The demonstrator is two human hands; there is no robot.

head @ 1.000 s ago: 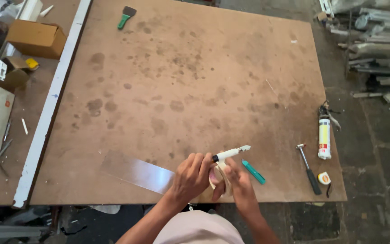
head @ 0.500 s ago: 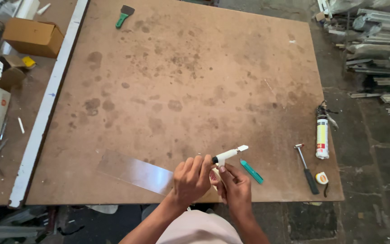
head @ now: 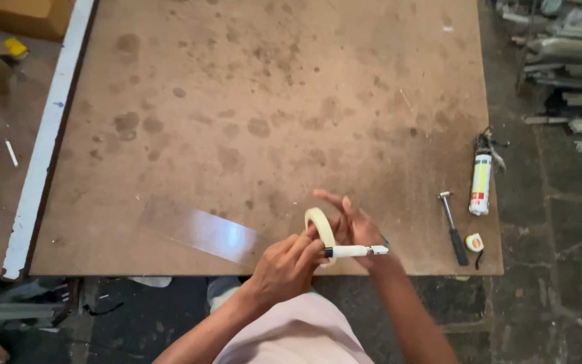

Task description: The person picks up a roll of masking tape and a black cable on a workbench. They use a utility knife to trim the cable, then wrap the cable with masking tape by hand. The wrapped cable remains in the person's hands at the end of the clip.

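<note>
Brown hardboard, stained with dark blotches, covers the workbench below us, with a white strip along its left edge and a dusty floor beyond its near edge. We hold our hands close together just above the near edge of the board. Our left hand is clenched around a white-handled utility knife, whose long axis lies almost level, running left to right, its tip pointing to the right past our other wrist. Our right hand grasps a roll of masking tape standing on edge, the fingers spread behind it and the thumb side toward us. The roll sits directly above the knife handle and touches or nearly touches our left knuckles, so the knife hand is the nearer one to the roll's lower rim. Left of the hands lies a clear, glossy flat strip, slanting across the board and apart from both hands. To the right, well apart from us, lie a small hammer, a tube of sealant in its gun and a small tape measure.
</note>
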